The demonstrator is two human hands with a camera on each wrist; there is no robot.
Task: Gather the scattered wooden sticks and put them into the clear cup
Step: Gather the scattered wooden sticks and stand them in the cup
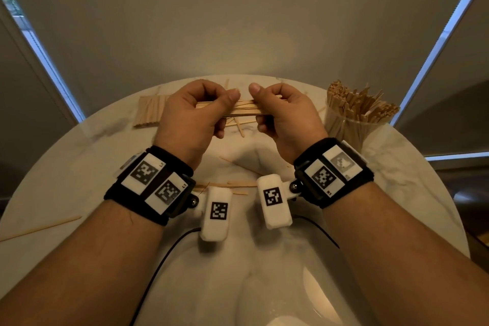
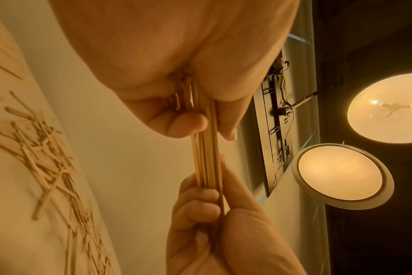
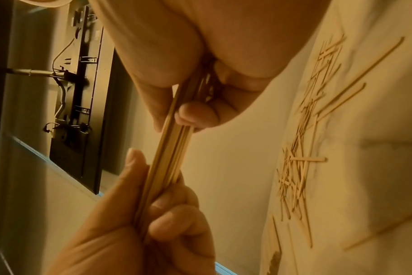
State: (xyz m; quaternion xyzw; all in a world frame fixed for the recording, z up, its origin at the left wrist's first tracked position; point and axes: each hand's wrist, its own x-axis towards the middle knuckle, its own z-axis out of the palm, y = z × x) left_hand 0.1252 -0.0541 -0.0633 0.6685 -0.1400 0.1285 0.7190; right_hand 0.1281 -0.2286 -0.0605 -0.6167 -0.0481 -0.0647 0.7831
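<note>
Both hands hold one bundle of thin wooden sticks point(image 1: 244, 108) level above the round white table point(image 1: 397, 180). My left hand point(image 1: 195, 111) grips the bundle's left end, thumb on top and fingers curled beneath. My right hand point(image 1: 280, 111) grips its right end the same way. In the left wrist view the bundle point(image 2: 206, 154) runs from my left palm to the right hand's fingers point(image 2: 200, 202). The right wrist view shows the same bundle point(image 3: 169, 156) between both hands. The clear cup point(image 1: 352, 127), packed with upright sticks, stands at the right. Loose sticks point(image 1: 238, 124) lie under the hands.
A neat row of sticks point(image 1: 149, 111) lies flat at the table's back left. More loose sticks point(image 1: 230, 185) lie near my wrists, and one long stick point(image 1: 39, 229) rests at the left edge. Ceiling lamps point(image 2: 341, 173) show in the left wrist view.
</note>
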